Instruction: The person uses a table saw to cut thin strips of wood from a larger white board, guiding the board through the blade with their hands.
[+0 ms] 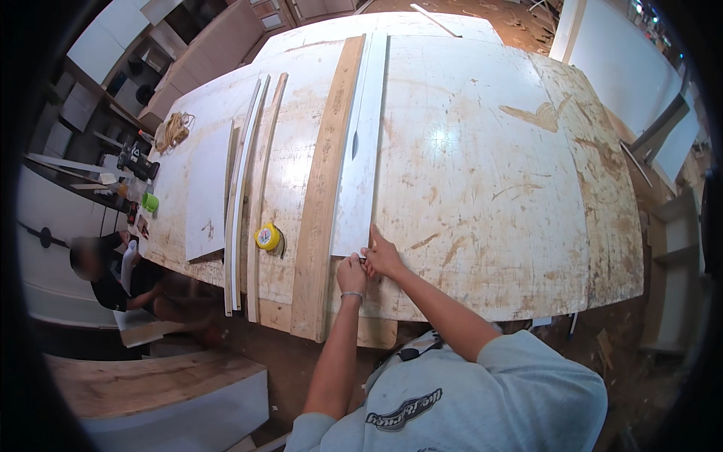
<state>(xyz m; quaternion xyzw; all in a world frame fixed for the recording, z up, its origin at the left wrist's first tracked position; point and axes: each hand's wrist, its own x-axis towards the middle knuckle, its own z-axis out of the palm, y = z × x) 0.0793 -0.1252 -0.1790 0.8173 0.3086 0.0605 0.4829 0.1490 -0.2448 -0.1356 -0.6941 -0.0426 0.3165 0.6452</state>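
My left hand (352,276) is closed at the near end of a long white board (350,218), fingertips on a small dark thing too small to make out. My right hand (382,255) meets it there, index finger along the board's right edge and the other fingers curled. The board lies lengthwise on the worn white worktable (489,226), right of a long wooden plank (320,188). Further left are a yellow tape measure (266,237), narrow strips (241,196) and a white panel (205,188).
Another person (105,271) sits low at the left. A coiled cord (172,132), power tools (135,160) and a green cup (150,201) lie at the table's left edge. Cabinets (98,45), a leaning panel (610,83) and an open carcass (670,264) surround the table.
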